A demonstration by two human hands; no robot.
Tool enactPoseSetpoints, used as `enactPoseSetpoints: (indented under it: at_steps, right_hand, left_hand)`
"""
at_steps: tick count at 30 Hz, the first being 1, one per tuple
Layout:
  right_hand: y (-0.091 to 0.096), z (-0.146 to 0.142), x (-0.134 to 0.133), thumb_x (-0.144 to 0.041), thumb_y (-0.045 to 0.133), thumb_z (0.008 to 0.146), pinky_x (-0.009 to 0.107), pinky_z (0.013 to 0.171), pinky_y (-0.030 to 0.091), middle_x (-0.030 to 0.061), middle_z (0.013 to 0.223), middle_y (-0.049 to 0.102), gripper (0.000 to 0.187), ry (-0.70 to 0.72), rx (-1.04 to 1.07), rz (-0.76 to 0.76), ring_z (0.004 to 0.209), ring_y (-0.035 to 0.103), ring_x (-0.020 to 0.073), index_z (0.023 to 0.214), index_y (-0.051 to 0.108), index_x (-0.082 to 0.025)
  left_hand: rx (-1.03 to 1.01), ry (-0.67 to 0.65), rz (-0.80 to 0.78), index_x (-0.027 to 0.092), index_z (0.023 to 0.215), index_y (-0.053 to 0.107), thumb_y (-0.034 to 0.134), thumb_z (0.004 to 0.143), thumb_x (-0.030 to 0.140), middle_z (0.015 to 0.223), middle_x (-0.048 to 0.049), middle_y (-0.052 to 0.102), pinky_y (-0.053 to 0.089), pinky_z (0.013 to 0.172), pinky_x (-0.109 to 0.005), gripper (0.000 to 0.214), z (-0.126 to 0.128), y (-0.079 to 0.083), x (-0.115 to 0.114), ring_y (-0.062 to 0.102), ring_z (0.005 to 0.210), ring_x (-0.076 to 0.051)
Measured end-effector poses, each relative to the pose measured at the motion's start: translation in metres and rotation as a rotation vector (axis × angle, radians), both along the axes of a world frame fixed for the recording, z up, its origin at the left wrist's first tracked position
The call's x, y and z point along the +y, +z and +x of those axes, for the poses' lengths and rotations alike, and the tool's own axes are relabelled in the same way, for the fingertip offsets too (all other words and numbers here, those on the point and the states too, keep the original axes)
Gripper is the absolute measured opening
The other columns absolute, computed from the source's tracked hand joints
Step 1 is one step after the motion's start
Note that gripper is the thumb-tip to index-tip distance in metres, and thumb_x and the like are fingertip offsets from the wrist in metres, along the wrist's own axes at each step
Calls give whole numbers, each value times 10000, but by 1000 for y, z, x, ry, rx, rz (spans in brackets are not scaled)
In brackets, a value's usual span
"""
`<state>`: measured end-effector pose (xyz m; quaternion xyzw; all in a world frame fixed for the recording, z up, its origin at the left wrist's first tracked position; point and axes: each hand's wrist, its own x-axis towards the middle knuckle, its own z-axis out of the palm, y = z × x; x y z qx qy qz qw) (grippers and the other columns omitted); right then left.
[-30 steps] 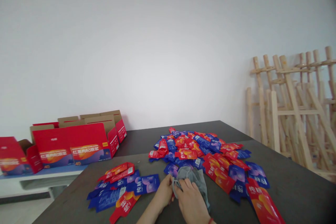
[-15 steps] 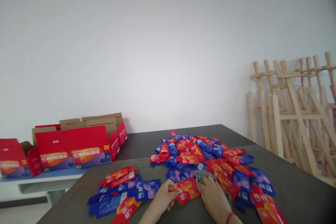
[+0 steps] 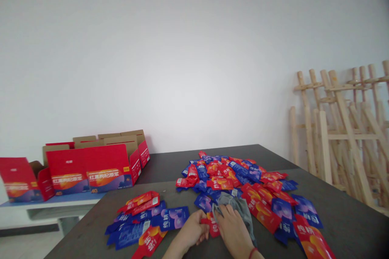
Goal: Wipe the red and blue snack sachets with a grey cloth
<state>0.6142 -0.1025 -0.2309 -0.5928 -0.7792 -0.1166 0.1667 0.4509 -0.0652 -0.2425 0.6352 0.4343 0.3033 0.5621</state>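
Near the front of the dark table, my left hand (image 3: pixel 192 228) pinches the left end of a red pouch (image 3: pixel 213 225) with orange fruit and white lettering. My right hand (image 3: pixel 232 226) is closed on a grey cloth (image 3: pixel 237 205) that covers the pouch's right part. The cloth trails down to the right, past my wrist with its red band. To the left of my hands is a smaller group of pouches, among them a blue pouch (image 3: pixel 174 217). Beyond and to the right spreads a large heap of red and blue pouches (image 3: pixel 221 172).
Open red cartons (image 3: pixel 106 166) stand on a low blue-topped bench (image 3: pixel 69 197) left of the table. Wooden easels (image 3: pixel 343 129) lean by the white wall at the right. The table's dark surface (image 3: pixel 170 170) reaches back to the wall.
My right hand has slid the cloth leftward over the red pouch, hiding more of it. My left hand keeps its pinch and turns slightly. The view has shifted a little to the left.
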Motion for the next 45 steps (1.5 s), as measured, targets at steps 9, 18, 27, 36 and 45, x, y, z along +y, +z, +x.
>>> enactPoseSetpoints:
  at_steps: [9,18,27,36,45]
  right_hand:
    - [14,64,15,-180,375,855,347,892,358,99,1093,624,340,-122,153,-97,1056,514,237,1032,665,-205]
    - [40,15,-6,-227,402,859,335,931,338,62,1179,594,327,6,262,-90,1117,484,228,1090,632,-247]
    - [11,-24,-23,-120,427,822,388,858,381,84,1156,593,333,50,85,-87,1071,487,258,1061,643,-207]
    - [-3,30,-10,-147,436,813,357,869,377,70,1143,600,338,-76,126,-47,1078,495,245,1050,652,-256]
    - [24,13,-8,-166,441,827,337,897,346,66,1136,600,337,-12,173,9,1084,487,227,1098,624,-246]
  left_hand:
    - [217,76,287,215,789,407,385,738,137,610,58,571,292,429,-189,96,-8,15,-4,456,412,-78]
    - [708,-12,807,211,813,497,461,698,44,866,8,628,345,671,-202,206,-14,35,-13,568,813,-132]
    - [925,-111,928,205,864,521,444,777,81,896,-18,607,381,718,-235,170,-14,38,-19,548,862,-165]
    - [935,-84,913,207,836,510,468,789,81,910,-9,597,380,724,-235,141,-15,43,-20,537,849,-153]
    - [874,-6,912,211,923,525,431,775,62,1040,-26,592,392,801,-251,230,-15,44,-18,519,976,-169]
